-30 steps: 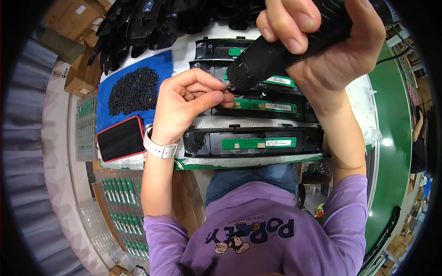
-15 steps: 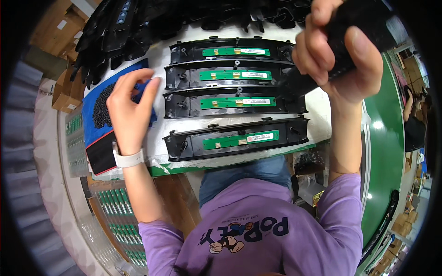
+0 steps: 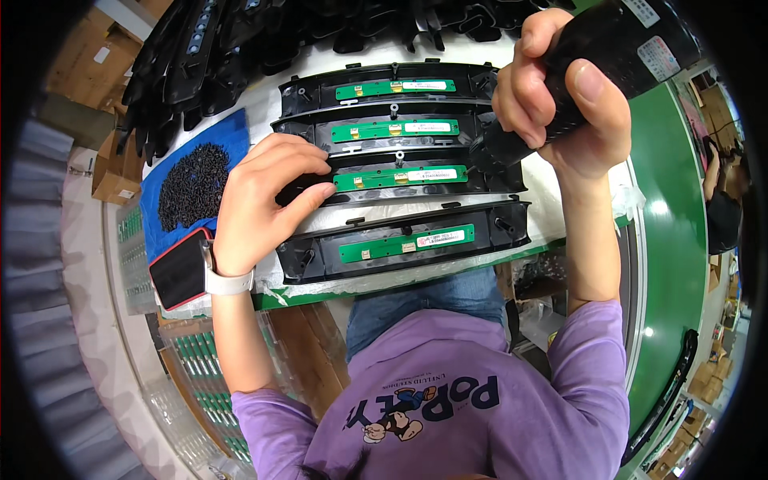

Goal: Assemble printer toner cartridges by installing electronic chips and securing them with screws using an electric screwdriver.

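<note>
My right hand (image 3: 572,112) is wrapped round a black power screwdriver (image 3: 620,52), raised over the right side of the row of panels. Its dark nose points down and left, by the right end of the third black plastic panel (image 3: 500,182) from the back. At that panel's left end, my left hand (image 3: 268,192) rests with bent fingers and thumb gripping it beside the green circuit board (image 3: 400,178). What lies under the fingers is hidden. A pile of small black screws (image 3: 192,186) lies on a blue sheet (image 3: 232,132) left of this hand.
Two similar panels lie behind, and another panel (image 3: 316,264) lies nearest me. A red-edged phone (image 3: 182,270) sits left of my left wrist. Black plastic parts (image 3: 280,32) crowd the back. Trays of green boards (image 3: 200,360) stand lower left. Far right, another person (image 3: 722,216) is partly visible.
My left hand has moved right, from beside the screw pile onto the third panel's left end. My right hand and the screwdriver have shifted slightly left and down.
</note>
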### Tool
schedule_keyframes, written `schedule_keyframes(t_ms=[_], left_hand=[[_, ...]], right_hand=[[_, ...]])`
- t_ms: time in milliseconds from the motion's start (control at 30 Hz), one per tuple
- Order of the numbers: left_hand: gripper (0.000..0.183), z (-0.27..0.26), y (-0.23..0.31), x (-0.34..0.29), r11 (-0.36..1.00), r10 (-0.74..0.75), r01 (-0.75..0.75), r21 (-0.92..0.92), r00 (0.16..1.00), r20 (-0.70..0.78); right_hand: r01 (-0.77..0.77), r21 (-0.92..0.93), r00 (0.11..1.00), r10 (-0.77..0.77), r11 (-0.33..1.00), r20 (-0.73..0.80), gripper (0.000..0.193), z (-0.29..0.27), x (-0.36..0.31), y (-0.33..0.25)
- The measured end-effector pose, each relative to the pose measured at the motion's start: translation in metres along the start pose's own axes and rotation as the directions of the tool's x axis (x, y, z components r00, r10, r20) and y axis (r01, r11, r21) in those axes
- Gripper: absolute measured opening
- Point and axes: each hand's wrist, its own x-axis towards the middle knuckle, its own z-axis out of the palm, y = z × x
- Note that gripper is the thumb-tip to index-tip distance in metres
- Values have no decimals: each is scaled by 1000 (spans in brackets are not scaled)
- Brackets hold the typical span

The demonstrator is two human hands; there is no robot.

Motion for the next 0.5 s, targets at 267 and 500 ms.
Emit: schedule_keyframes(t_ms=[267,500], left_hand=[[22,6,-2,2,999,-12,14,-50,999,40],[26,5,-1,5,999,-27,29,-36,997,66]], right_hand=[[23,474,960,112,880,-255,34,29,-3,-4],[-73,317,986,116,946,-120,34,2,0,-5]])
